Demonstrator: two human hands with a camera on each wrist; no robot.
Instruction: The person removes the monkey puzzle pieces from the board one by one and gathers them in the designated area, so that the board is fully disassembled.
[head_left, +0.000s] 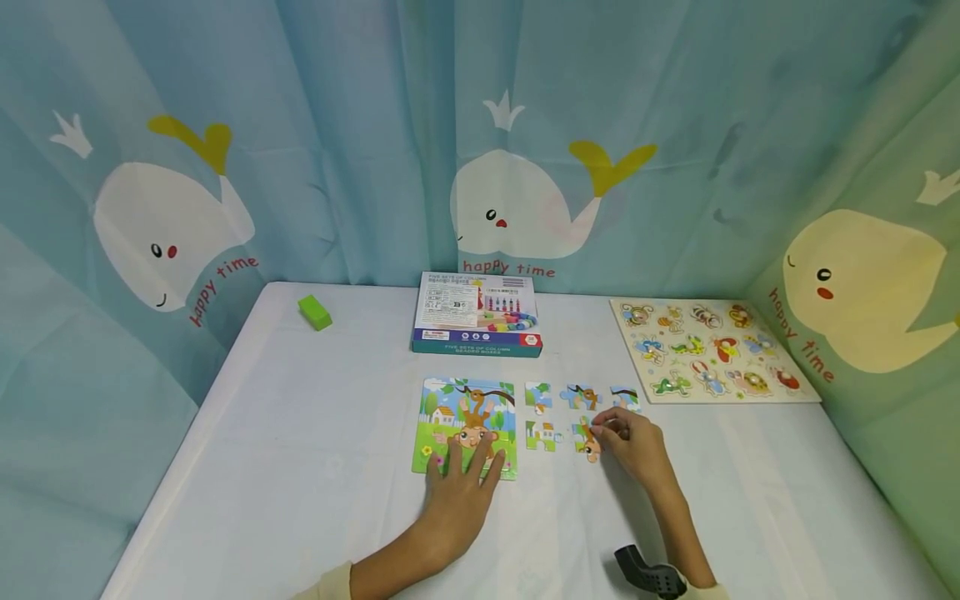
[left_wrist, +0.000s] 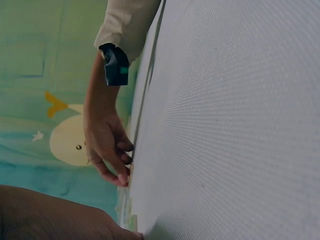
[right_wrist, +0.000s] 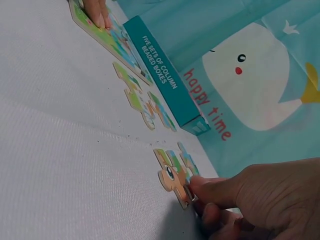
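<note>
My left hand rests with fingers spread on the lower part of the monkey puzzle board. To its right, my right hand pinches the edge of a piece with the monkey's face; in the right wrist view this face piece lies at my thumb and fingertips. Left of that piece is a house piece. Above them lie a sky piece, a piece with the monkey's tail and a branch piece, all apart from the board.
A bead box lies behind the puzzle board. At the back right is a wooden insect board, and a green block sits at the back left. Curtains with whales hang around the white table.
</note>
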